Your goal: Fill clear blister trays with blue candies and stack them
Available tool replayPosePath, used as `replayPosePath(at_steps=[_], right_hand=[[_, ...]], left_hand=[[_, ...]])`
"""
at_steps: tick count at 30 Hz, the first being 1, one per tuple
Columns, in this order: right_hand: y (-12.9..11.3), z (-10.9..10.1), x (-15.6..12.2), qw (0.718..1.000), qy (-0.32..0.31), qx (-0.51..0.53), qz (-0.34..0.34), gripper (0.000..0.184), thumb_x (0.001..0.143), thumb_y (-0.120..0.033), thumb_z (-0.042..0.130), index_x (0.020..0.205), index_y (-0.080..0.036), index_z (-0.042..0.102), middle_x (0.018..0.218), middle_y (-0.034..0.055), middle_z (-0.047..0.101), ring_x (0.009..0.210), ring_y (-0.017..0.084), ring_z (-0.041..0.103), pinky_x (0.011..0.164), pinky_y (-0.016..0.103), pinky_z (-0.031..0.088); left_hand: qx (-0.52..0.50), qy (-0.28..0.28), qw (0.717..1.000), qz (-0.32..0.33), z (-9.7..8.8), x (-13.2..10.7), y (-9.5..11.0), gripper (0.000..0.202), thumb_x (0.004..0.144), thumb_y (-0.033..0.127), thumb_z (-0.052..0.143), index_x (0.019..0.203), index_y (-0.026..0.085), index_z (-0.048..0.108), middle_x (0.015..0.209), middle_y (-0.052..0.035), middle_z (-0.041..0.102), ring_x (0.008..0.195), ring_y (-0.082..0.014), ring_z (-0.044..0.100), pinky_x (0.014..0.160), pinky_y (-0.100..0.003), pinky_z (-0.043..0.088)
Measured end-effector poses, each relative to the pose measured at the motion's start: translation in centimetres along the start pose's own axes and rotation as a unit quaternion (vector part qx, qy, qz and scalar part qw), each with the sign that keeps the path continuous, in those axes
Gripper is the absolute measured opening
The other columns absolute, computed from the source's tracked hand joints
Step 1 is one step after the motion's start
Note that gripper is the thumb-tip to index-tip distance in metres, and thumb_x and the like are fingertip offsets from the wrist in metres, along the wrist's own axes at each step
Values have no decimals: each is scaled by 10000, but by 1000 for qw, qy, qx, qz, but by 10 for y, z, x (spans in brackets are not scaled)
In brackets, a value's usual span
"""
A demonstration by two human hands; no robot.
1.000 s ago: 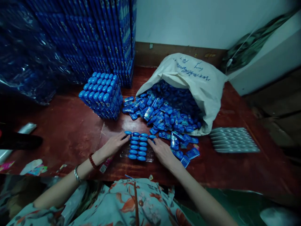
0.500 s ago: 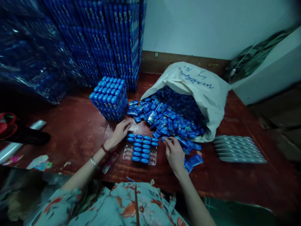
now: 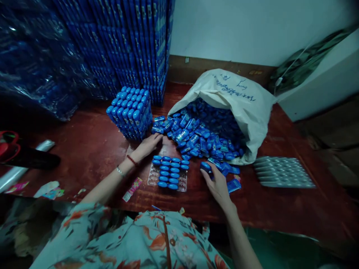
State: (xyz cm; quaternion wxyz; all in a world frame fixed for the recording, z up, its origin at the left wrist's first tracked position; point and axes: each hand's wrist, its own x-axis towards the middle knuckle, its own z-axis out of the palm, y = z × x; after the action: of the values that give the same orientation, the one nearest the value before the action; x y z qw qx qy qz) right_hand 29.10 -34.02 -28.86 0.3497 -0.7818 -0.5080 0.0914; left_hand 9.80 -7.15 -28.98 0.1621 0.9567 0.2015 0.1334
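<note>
A clear blister tray (image 3: 182, 184) lies on the table with several glossy blue oval containers (image 3: 164, 173) in it. They fill the two middle columns and the far row; some outer hollows are bare. My right hand (image 3: 218, 183) is closed, thumb and fingers around a blue oval container (image 3: 206, 167) at the right of the tray. My left hand (image 3: 147, 145) reaches beyond the tray's far left corner. Its fingers are stretched out at the near left edge of a heap of blue containers (image 3: 193, 140), with nothing visible in them.
A white sack (image 3: 252, 108) lies open behind the heap, which spills from it. A block of stacked filled trays (image 3: 130, 112) stands left, before a tall blue stack (image 3: 134, 48). Clear trays (image 3: 284, 172) are piled right. A black-and-red object (image 3: 30, 158) lies far left.
My left hand has moved away from me, toward the heap's left edge. My right hand has drawn slightly right, away from the tray, with a blue oval container in its fingers.
</note>
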Motion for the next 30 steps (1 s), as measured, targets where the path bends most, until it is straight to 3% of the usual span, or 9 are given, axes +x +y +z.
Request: replayPosePath(at_steps=[3, 6, 10, 14, 19, 22, 25, 30], right_hand=[[-10, 1, -22, 994, 35, 102, 25, 234, 854, -390, 531, 991, -225, 624, 998, 61, 590, 949, 202, 569, 868, 364, 461], [-24, 17, -31, 990, 40, 134, 32, 203, 822, -374, 585, 931, -226, 670, 973, 61, 570, 928, 202, 567, 855, 370, 467], [-28, 43, -27, 987, 67, 148, 12, 197, 863, -293, 539, 1016, -220, 640, 945, 56, 625, 886, 190, 596, 822, 360, 493], [-17, 49, -26, 994, 18, 81, -74, 269, 902, -212, 451, 1130, -220, 593, 976, 69, 652, 890, 183, 620, 810, 343, 512], [-20, 30, -18, 977, -89, -89, -170, 397, 874, -87, 370, 1192, -200, 579, 947, 89, 640, 861, 183, 615, 755, 305, 506], [-38, 19, -2, 942, -191, -206, -182, 435, 832, -42, 384, 1181, -209, 583, 953, 88, 639, 814, 180, 608, 750, 302, 475], [-55, 15, 13, 903, -277, -278, -173, 426, 828, -48, 411, 1189, -212, 567, 1025, 103, 636, 803, 187, 616, 713, 289, 444], [-64, 14, 20, 877, -331, -313, -153, 401, 858, -80, 380, 1188, -240, 543, 1019, 86, 635, 722, 176, 630, 565, 258, 378]], left_hand=[[-114, 119, 983, -78, -11, -45, 7, 297, 898, 188, 432, 1187, 184, 500, 1131, -84, 571, 967, -173, 588, 852, -311, 491], [-160, 223, 948, -162, -13, -92, 22, 250, 892, 260, 479, 1120, 179, 542, 1074, -75, 614, 981, -188, 602, 881, -343, 502], [-181, 293, 904, -254, -4, -136, 48, 317, 862, 300, 549, 1155, 181, 525, 1066, -67, 630, 948, -182, 628, 849, -329, 534], [-174, 257, 916, -253, 10, -149, 66, 211, 880, 270, 516, 1067, 189, 572, 986, -54, 653, 898, -171, 636, 820, -320, 547], [-124, 172, 971, -107, 17, -137, 62, 312, 906, 128, 392, 1158, 200, 560, 1032, -83, 640, 939, -164, 620, 831, -320, 533], [-73, 94, 993, -7, 13, -125, 55, 360, 910, 107, 375, 1216, 206, 537, 1104, -109, 619, 993, -178, 600, 843, -334, 525], [-44, 35, 997, 59, 8, -116, 50, 340, 921, 126, 377, 1215, 198, 532, 1147, -117, 608, 1023, -188, 590, 852, -342, 523], [-14, 26, 996, 83, 9, -110, 45, 322, 940, 154, 353, 1219, 183, 511, 1145, -121, 599, 1017, -185, 588, 843, -329, 519]])
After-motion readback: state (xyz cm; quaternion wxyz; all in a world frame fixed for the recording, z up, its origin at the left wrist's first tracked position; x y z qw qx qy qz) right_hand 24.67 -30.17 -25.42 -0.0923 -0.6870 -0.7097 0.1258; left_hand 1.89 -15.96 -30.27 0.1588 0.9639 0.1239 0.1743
